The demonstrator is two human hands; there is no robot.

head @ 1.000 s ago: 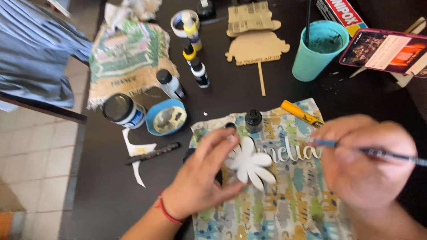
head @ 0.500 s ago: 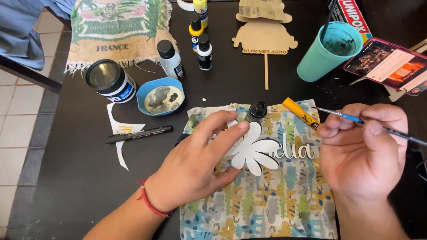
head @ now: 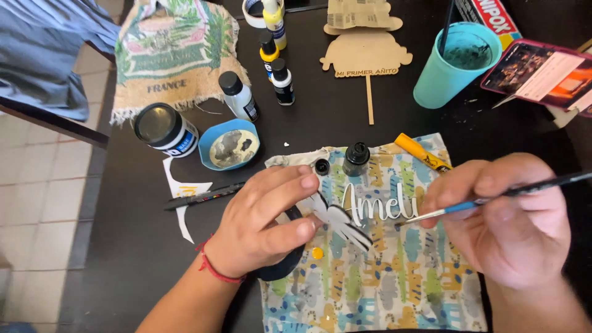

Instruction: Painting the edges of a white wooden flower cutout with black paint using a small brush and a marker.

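white cutout [head: 338,221]: flower-shaped — pinched on its edge by left hand [head: 262,223]
right hand [head: 502,219]: grip closed on paintbrush [head: 493,198]
patterned cloth [head: 394,277]: on black tabletop [head: 123,246]

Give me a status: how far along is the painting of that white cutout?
Done: paints and a blue palette dish are set out, and a white cutout word lies on the patterned cloth. In hand: the left hand holds the white leaf cutout; the right hand holds a thin brush beside it. Left: the cutout looks mostly white; a yellow dab sits below.
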